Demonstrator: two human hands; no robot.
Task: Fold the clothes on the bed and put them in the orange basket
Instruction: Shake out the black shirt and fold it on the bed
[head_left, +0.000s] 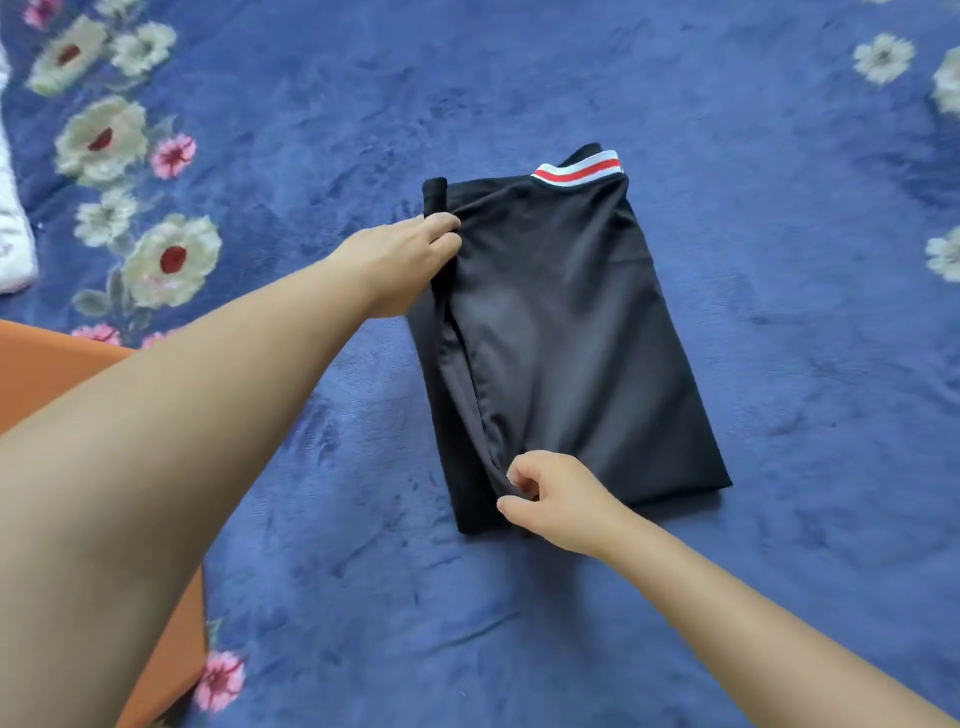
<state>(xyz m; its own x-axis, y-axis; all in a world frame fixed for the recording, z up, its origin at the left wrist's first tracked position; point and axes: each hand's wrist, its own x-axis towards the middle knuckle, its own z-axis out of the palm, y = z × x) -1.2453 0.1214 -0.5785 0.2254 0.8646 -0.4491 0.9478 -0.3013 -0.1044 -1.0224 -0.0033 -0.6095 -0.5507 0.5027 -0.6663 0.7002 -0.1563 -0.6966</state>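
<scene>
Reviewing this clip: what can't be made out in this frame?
Head view only:
- Orange basket: mostly covered by the left forearm and cut off by the left edge; its inside is not visible.
- White cloth: cut off by the left edge, so what garment it is stays unclear.
- Black garment: folded, so its type and underside are hidden.
- Left hand: fingertips tucked into the fold.
- Right hand: pinches the near edge; curled fingers hide the fabric pinched.

Nothing readable from my end. I went over the black garment (561, 332) and its red and white striped band (579, 170), and there's no print, logo, tag or number I can make out. The blue flowered blanket (779, 260) is pattern only, no lettering anywhere on it.
</scene>
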